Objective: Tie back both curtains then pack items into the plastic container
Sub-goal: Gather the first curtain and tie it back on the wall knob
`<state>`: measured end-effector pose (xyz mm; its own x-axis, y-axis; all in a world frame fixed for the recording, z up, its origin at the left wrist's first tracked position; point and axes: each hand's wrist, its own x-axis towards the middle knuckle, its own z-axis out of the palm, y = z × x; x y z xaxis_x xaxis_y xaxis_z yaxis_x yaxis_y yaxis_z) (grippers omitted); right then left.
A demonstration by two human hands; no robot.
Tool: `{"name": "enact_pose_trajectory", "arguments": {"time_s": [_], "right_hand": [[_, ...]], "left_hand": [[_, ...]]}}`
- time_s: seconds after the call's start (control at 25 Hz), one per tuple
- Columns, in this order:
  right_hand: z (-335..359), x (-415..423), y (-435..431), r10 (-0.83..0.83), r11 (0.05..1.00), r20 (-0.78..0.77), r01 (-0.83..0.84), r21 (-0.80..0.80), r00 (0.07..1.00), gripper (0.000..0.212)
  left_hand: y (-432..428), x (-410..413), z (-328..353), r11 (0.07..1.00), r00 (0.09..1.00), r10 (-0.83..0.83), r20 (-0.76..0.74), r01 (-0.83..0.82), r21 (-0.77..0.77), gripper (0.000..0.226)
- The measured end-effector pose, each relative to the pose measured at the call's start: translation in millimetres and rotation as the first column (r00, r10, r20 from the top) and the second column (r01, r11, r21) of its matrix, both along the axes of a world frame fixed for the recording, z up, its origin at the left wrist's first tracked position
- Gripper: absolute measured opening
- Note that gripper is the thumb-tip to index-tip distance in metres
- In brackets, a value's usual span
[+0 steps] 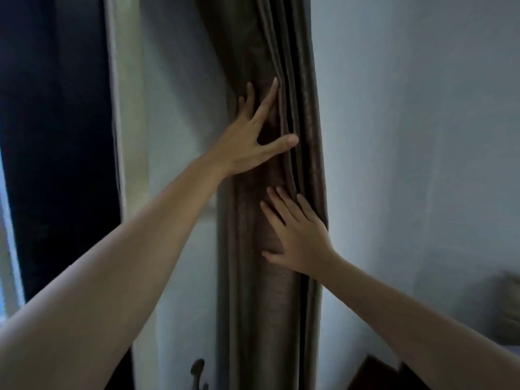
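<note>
Hanging gathered into a narrow column of folds against the pale wall [408,136]: brown curtain [281,291], running from the top edge down past the bottom of view. Left of the curtain, a strip of bare wall, then a light window frame [123,122] and dark glass [56,136] beyond it. Low and left of the curtain, a dark metal hook [198,372] fixed on the wall. Low and right of the curtain, a dark wooden corner of furniture [374,375], blurred.

Left hand [247,142] laid flat on the curtain's upper folds, fingers spread wide, thumb stretched right across the pleats, forefinger pointing up along a crease. Not pinching anything, only pressing on the cloth.

Right hand [301,237] lower on the curtain, just below the left one and apart from it, palm on the fabric, fingers [281,204] slightly fanned and pointing up and left, thumb out to the left. Outer edge of this hand lying at the curtain's right border; whether it curls around that border cannot be told. Both forearms bare.
</note>
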<state>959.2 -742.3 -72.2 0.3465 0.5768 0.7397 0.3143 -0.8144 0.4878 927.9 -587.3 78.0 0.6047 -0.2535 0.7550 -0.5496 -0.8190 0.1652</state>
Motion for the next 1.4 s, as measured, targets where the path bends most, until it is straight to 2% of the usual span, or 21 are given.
{"name": "enact_pose_trajectory", "arguments": {"time_s": [0.12, 0.2, 0.32, 0.48, 0.6, 0.68, 0.76, 0.84, 0.92, 1.0, 1.08, 1.2, 1.32, 1.4], "right_hand": [[-19, -30, 3, 0.105, 0.993, 0.043, -0.102, -0.053, 0.994, 0.085], [-32, -60, 7, 0.184, 0.981, 0.042, -0.181, -0.068, 0.982, 0.083], [-45, -101, 19, 0.325, 0.942, 0.011, -0.322, -0.096, 0.946, 0.078], [-53, -140, 42, 0.510, 0.842, -0.089, -0.518, -0.153, 0.856, 0.074], [-60, -164, 62, 0.719, 0.647, -0.243, -0.755, -0.112, 0.652, 0.067], [-64, -181, 74, 0.809, 0.525, -0.344, -0.849, 0.058, 0.477, 0.063], [-67, -205, 89, 0.867, 0.430, -0.385, -0.865, 0.259, 0.315, 0.058], [-71, -229, 104, 0.900, 0.367, -0.386, -0.829, 0.422, 0.202, 0.057], [-74, -252, 119, 0.884, 0.375, -0.452, -0.753, 0.541, 0.116, 0.060], [-76, -271, 133, 0.831, 0.437, -0.556, -0.658, 0.613, 0.034, 0.065], [-78, -288, 149, 0.772, 0.509, -0.635, -0.603, 0.615, 0.004, 0.071], [-86, -313, 171, 0.702, 0.596, -0.712, -0.533, 0.601, -0.017, 0.079], [-105, -333, 180, 0.677, 0.600, -0.732, -0.525, 0.604, -0.068, 0.081], [-122, -342, 180, 0.659, 0.577, -0.744, -0.559, 0.596, -0.114, 0.079]], "left_hand": [[4, -28, -20, 0.996, 0.996, -0.029, 0.087, 0.036, -0.087, 0.094], [3, -54, -34, 0.973, 0.982, -0.142, 0.122, 0.162, -0.167, 0.102], [6, -93, -46, 0.883, 0.944, -0.304, 0.129, 0.330, -0.335, 0.107], [19, -148, -53, 0.865, 0.964, -0.220, 0.147, 0.262, -0.428, 0.099], [46, -186, -58, 0.852, 0.985, -0.050, 0.163, 0.127, -0.508, 0.087], [63, -212, -65, 0.848, 0.989, 0.069, 0.130, 0.011, -0.529, 0.082], [74, -241, -77, 0.840, 0.983, 0.142, 0.115, -0.058, -0.540, 0.079], [84, -266, -91, 0.819, 0.974, 0.202, 0.106, -0.108, -0.564, 0.081], [99, -289, -102, 0.770, 0.967, 0.249, 0.053, -0.164, -0.616, 0.074], [111, -309, -108, 0.713, 0.961, 0.275, -0.030, -0.225, -0.664, 0.058], [117, -328, -116, 0.662, 0.944, 0.295, -0.146, -0.313, -0.682, 0.042], [129, -346, -131, 0.637, 0.862, 0.407, -0.303, -0.505, -0.582, 0.037], [145, -363, -139, 0.530, 0.783, 0.506, -0.360, -0.612, -0.587, 0.032], [144, -371, -142, 0.493, 0.791, 0.403, -0.460, -0.611, -0.619, 0.031]]}}
